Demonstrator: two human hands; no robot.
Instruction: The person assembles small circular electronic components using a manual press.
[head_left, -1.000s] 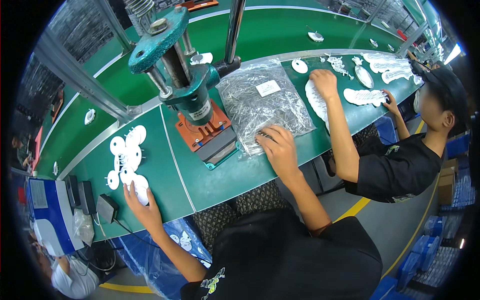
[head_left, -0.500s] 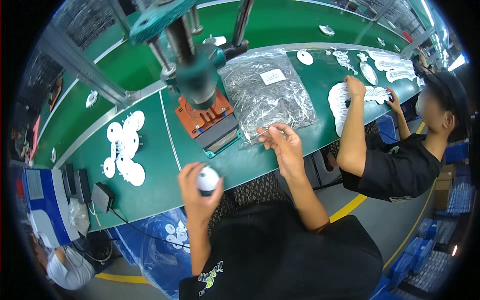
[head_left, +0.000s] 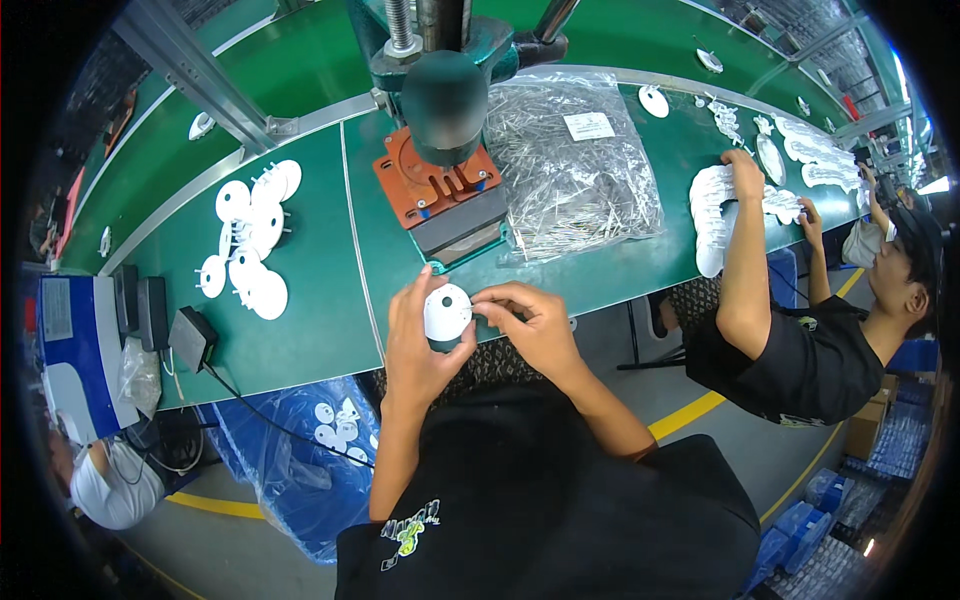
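While the left hand (head_left: 412, 335) clasps a white perforated disc (head_left: 447, 318) between thumb and fingers, just before the green press (head_left: 445, 110), the right hand's (head_left: 537, 328) fingertips pinch a slender pin (head_left: 472, 307) at its edge.

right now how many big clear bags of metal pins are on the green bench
1: a clear bag of metal pins, beyond the right hand and right of the teal press.
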